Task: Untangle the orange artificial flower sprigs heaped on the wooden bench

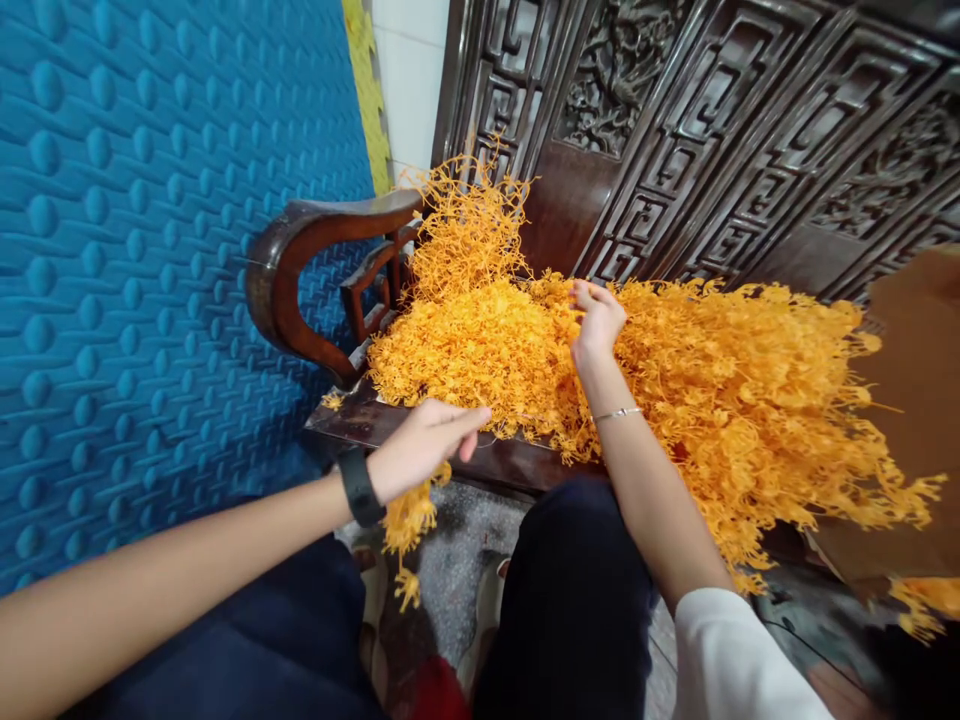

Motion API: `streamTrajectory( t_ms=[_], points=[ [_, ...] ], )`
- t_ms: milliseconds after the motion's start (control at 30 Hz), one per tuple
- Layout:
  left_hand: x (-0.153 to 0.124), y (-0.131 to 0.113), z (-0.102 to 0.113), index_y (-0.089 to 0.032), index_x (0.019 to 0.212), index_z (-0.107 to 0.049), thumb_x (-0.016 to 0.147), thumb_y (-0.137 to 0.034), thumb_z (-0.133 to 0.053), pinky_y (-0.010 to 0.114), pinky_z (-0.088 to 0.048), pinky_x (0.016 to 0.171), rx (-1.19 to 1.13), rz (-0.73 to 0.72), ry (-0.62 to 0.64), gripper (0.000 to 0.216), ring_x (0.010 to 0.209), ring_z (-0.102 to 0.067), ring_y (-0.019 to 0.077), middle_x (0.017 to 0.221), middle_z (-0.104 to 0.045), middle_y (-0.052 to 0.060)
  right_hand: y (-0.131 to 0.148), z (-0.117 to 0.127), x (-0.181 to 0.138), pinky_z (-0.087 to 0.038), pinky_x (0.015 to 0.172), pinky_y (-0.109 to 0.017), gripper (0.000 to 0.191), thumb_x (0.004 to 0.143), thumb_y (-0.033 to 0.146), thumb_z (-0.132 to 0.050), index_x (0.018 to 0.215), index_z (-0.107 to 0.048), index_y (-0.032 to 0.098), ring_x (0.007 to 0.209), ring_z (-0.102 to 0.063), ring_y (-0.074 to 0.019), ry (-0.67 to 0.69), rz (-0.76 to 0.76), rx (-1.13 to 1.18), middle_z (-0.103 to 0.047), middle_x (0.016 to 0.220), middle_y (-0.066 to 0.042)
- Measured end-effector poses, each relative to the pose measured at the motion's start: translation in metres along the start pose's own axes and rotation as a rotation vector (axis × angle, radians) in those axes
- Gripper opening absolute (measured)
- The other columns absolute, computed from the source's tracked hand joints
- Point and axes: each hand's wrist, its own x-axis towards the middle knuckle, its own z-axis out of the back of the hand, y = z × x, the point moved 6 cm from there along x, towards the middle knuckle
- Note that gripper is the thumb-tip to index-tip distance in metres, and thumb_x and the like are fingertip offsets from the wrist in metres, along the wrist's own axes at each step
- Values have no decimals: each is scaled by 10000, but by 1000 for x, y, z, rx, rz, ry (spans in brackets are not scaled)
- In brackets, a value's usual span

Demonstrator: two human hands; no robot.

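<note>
My left hand (427, 445), with a dark band at the wrist, is closed in front of the bench's edge. A bunch of orange artificial flowers (411, 520) hangs below its curled fingers, which hide the grip itself. A faint thin thread shows near its fingertips. Over the flowers on the bench, my right hand (598, 325) is raised with its fingers drawn together in a pinch; whatever they hold is too small to make out. Beneath and beside it spread a heap of loose orange flower pieces (480, 345) and a larger heap of orange flower strands (735, 370).
The dark wooden bench (517, 462) has a curved armrest (277, 270) at left and a carved back (585, 190). Thin orange stems (469, 235) stand piled by the armrest. A blue textured mat (150, 250) rises at left; brown cardboard (919, 380) is at right.
</note>
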Motion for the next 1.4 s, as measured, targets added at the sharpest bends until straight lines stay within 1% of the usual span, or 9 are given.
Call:
streamTrajectory(
  t_ms=[300, 467, 567, 667, 800, 900, 1067, 1200, 1400],
  points=[
    [-4, 6, 22, -170, 658, -477, 823, -356, -501, 194, -230, 416, -1, 23, -19, 250, 364, -311, 51, 409, -383, -81, -35, -10, 14, -379, 717, -267, 185, 681, 75, -601, 845, -667, 128, 634, -457, -83, 234, 142, -154, -561, 691, 8],
    [-2, 0, 38, -164, 684, -469, 813, -245, -458, 201, -347, 525, -109, -73, -133, 152, 471, -408, 64, 513, -441, -60, -33, -24, 4, -468, 748, -331, 459, 642, 55, -549, 1083, -568, 182, 771, -564, -149, 342, 206, -261, -615, 911, -51],
    [-1, 1, 42, -173, 700, -437, 810, -263, -468, 227, -377, 574, -149, -89, -174, 146, 516, -468, 79, 573, -494, -50, -16, -26, -13, -476, 796, -342, 352, 654, 97, -571, 996, -586, 178, 871, -585, -168, 391, 250, -241, -620, 993, -76],
    [0, 1, 43, -184, 759, -413, 807, -283, -496, 247, -401, 629, -172, -92, -163, 138, 612, -544, 102, 659, -562, -35, 7, -38, -47, -476, 792, -320, 140, 744, 270, -595, 849, -608, 178, 817, -604, -146, 613, 240, -172, -648, 880, -54],
    [1, -1, 46, -179, 783, -427, 800, -316, -541, 219, -372, 592, -143, -100, -180, 179, 711, -558, 105, 775, -585, -14, 28, -58, -105, -463, 687, -273, 390, 842, 518, -450, 759, -587, 162, 650, -579, -102, 1017, 161, -158, -614, 667, -23],
    [1, -4, 51, -167, 764, -455, 774, -310, -589, 191, -356, 554, -167, -143, -228, 197, 636, -482, 67, 733, -525, -35, 37, -65, -137, -429, 645, -245, 371, 777, 525, -561, 745, -571, 155, 646, -536, -87, 1174, 238, -226, -598, 699, -10],
    [1, -4, 54, -150, 696, -443, 724, -316, -651, 181, -410, 545, -280, -111, -277, 269, 627, -456, 62, 704, -470, -36, 40, -65, -158, -314, 515, -219, 419, 641, 516, -704, 702, -466, 177, 521, -373, -59, 1083, 461, -408, -419, 569, 65],
    [-2, -8, 52, -144, 688, -448, 728, -357, -651, 208, -473, 579, -300, -89, -267, 296, 681, -503, 83, 732, -487, -20, 45, -64, -165, -336, 555, -221, 323, 724, 422, -664, 778, -455, 182, 577, -407, -70, 991, 652, -470, -462, 654, 41],
    [-4, -15, 57, -160, 900, -539, 702, -354, -674, 237, -497, 592, -258, -137, -183, 308, 793, -556, 127, 899, -570, 14, 50, -63, -158, -401, 639, -224, 99, 829, 259, -560, 819, -568, 161, 667, -512, -77, 1031, 506, -284, -588, 747, 8]
  ],
)
